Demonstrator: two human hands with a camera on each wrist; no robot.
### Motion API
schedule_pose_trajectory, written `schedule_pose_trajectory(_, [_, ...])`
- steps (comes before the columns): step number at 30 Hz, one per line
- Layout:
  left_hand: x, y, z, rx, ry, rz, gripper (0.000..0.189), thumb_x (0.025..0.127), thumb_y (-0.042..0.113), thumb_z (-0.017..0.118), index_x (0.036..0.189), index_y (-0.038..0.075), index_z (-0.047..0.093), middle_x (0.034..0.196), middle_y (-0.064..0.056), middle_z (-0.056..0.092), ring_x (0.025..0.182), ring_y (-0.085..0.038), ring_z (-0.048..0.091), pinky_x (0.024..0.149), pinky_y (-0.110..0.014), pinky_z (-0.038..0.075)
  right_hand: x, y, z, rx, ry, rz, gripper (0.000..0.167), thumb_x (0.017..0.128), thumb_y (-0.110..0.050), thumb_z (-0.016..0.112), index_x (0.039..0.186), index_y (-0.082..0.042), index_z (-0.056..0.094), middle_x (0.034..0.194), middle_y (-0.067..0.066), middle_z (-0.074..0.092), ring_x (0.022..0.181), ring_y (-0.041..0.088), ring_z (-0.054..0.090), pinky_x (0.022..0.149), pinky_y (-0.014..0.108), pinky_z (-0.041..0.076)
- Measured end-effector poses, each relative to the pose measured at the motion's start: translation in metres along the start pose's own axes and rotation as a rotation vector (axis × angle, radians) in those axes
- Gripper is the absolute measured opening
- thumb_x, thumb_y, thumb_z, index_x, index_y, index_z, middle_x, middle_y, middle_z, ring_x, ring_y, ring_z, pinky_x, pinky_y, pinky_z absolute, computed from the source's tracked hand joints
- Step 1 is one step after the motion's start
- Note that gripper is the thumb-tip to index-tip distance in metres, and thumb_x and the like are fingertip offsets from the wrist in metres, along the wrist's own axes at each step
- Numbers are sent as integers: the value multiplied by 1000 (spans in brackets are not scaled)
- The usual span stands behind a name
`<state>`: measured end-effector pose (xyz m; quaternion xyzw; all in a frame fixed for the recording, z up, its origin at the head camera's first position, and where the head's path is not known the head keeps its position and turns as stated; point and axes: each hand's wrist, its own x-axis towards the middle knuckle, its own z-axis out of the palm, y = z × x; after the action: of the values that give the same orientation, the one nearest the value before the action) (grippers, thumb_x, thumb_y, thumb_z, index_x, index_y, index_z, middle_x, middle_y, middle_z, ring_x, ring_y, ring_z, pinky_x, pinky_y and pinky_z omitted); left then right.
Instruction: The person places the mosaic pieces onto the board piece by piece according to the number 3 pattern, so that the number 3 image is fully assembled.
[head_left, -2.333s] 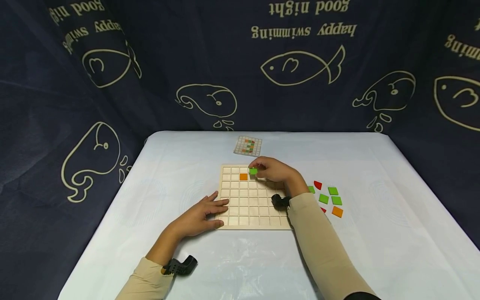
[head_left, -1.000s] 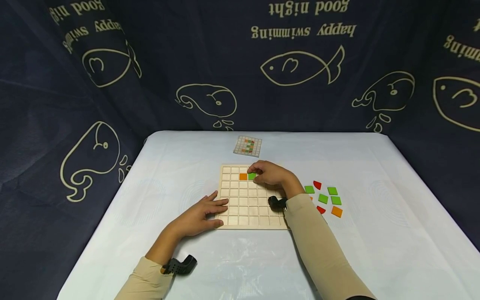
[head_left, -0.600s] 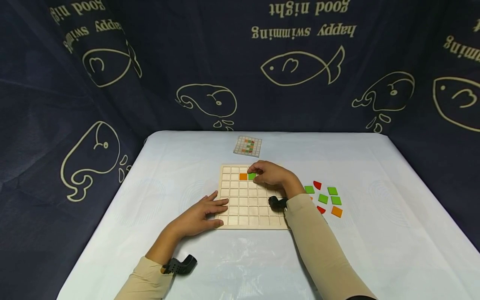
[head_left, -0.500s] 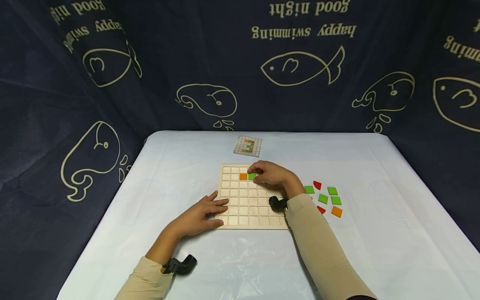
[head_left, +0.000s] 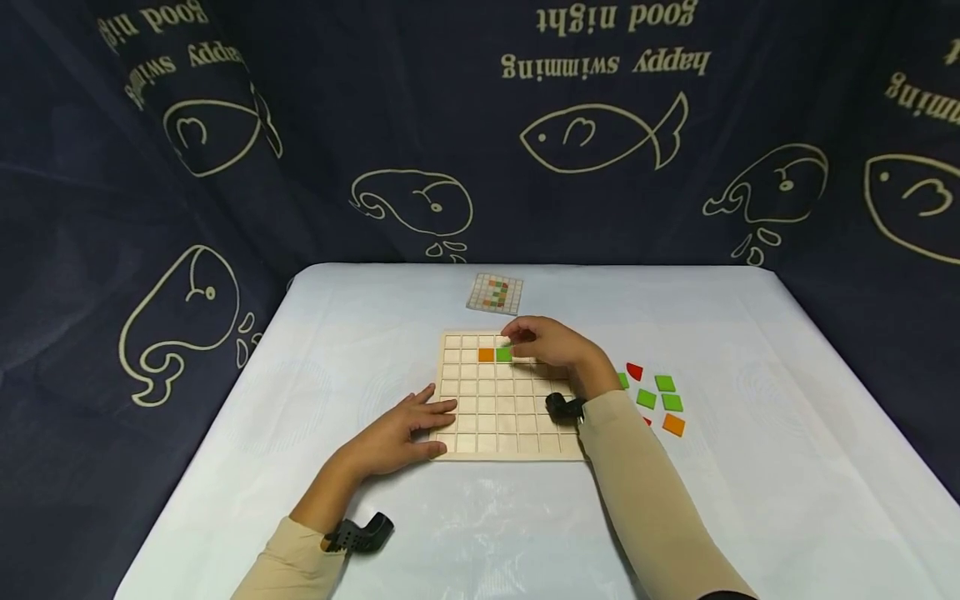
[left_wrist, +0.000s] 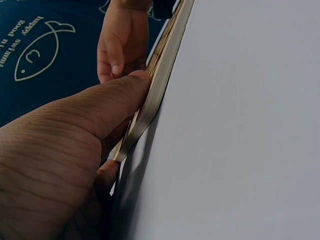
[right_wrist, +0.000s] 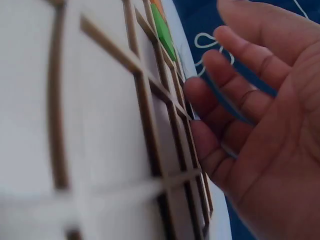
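A pale wooden grid board [head_left: 497, 405] lies on the white table. In its second row from the far side, an orange square tile [head_left: 486, 355] and a green square tile [head_left: 503, 355] sit in neighbouring cells. My right hand [head_left: 551, 342] is just right of the green tile, fingers loosely bent and holding nothing. The right wrist view shows a gap between this hand [right_wrist: 270, 125] and the green tile [right_wrist: 163, 32]. With fingers spread, my left hand [head_left: 393, 433] rests on the board's left edge; its thumb [left_wrist: 125, 92] lies along the rim in the left wrist view.
Beyond the board lies a small card [head_left: 495, 293] printed with a coloured grid pattern. Right of the board are loose green tiles [head_left: 664, 383], an orange tile [head_left: 673, 425] and red rounded pieces [head_left: 634, 371], some partly behind the right arm. A dark printed cloth [head_left: 600, 217] hangs behind the table.
My right hand lowered the green tile into the cell beside the orange one, then let go and drew back slightly right. The left hand stays put on the board's edge.
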<state>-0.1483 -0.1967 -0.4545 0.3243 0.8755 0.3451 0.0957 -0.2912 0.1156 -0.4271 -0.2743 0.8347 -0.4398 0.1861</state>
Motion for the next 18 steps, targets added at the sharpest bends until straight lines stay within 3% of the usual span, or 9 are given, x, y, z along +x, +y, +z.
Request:
schedule_pose_trajectory(9, [0, 0, 0, -3, 2, 1, 50, 92, 28, 73, 135, 7, 62, 150, 0, 47, 149, -33, 17, 119, -56, 10, -21, -3, -19, 6, 99, 27, 34, 99, -12, 61, 131, -2, 58, 131, 16, 56, 117, 28, 51, 98, 47, 44])
schedule_pose_trajectory(18, [0, 0, 0, 13, -6, -9, 52, 92, 29, 73, 137, 8, 61, 151, 1, 46, 150, -32, 16, 119, -56, 10, -51, 8, -44, -59, 157, 77, 33, 98, -13, 62, 130, -2, 60, 130, 17, 57, 120, 31, 50, 100, 52, 40])
